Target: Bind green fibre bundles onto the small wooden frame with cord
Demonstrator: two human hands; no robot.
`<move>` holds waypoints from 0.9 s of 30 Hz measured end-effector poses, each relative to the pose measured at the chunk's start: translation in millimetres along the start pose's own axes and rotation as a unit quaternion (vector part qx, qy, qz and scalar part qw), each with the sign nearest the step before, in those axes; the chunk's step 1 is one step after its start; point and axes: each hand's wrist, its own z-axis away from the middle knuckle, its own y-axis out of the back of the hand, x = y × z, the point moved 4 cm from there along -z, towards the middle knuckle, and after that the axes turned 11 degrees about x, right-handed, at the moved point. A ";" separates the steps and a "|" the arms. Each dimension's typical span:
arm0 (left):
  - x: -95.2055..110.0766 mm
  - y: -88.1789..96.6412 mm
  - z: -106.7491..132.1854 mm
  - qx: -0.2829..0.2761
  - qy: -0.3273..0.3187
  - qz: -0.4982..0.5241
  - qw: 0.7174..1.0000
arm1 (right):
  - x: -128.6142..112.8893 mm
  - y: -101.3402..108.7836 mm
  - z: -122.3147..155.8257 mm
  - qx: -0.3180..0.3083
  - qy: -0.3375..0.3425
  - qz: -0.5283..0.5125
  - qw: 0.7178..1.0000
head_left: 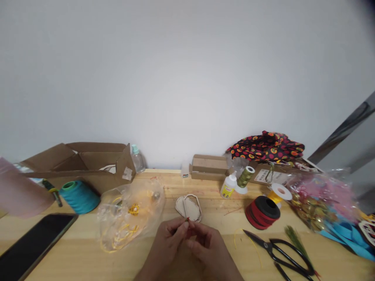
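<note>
My left hand (172, 235) and my right hand (205, 240) meet over the near middle of the table, fingertips pinched close together. Between them shows a small bit of red thread (188, 219); both hands appear closed on it, though the fingers hide most of it. Just beyond the fingertips lie flat, pale rounded pieces (190, 208) with an outlined rim, partly covered by the hands. Black-handled scissors (271, 248) rest to the right, blades slightly apart, beside a loose yellow cord (252, 246).
On the right stand a red cord spool (261, 214), a glue bottle (228, 186) and a green thread spool (246, 177). Leftward are a clear bag with yellow cord (117, 210), a teal thread cone (80, 198), a phone (36, 244) and an open cardboard box (96, 181).
</note>
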 end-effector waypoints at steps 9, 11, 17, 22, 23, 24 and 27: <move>3.1 2.9 -3.7 0.029 -0.030 -0.101 0.994 | -24.8 10.5 3.4 0.091 0.140 0.185 0.968; 0.7 3.3 -4.7 0.035 -0.035 -0.122 0.991 | -33.9 10.7 6.1 0.100 0.201 0.272 0.936; -1.5 -1.0 -3.8 0.019 -0.026 -0.144 0.989 | -44.2 8.8 11.3 0.124 0.310 0.400 0.853; -4.7 -5.2 -2.7 -0.049 0.003 -0.103 0.993 | -50.3 11.3 13.5 0.087 0.359 0.410 0.834; -6.0 -6.0 -2.2 -0.069 0.013 -0.093 0.993 | -51.7 12.0 13.2 0.073 0.366 0.412 0.831; -7.5 -6.4 -1.5 -0.085 0.026 -0.083 0.993 | -53.0 12.8 12.7 0.058 0.372 0.412 0.830; -10.9 -7.0 1.1 -0.119 0.058 -0.061 0.989 | -54.9 15.6 10.4 0.014 0.387 0.406 0.828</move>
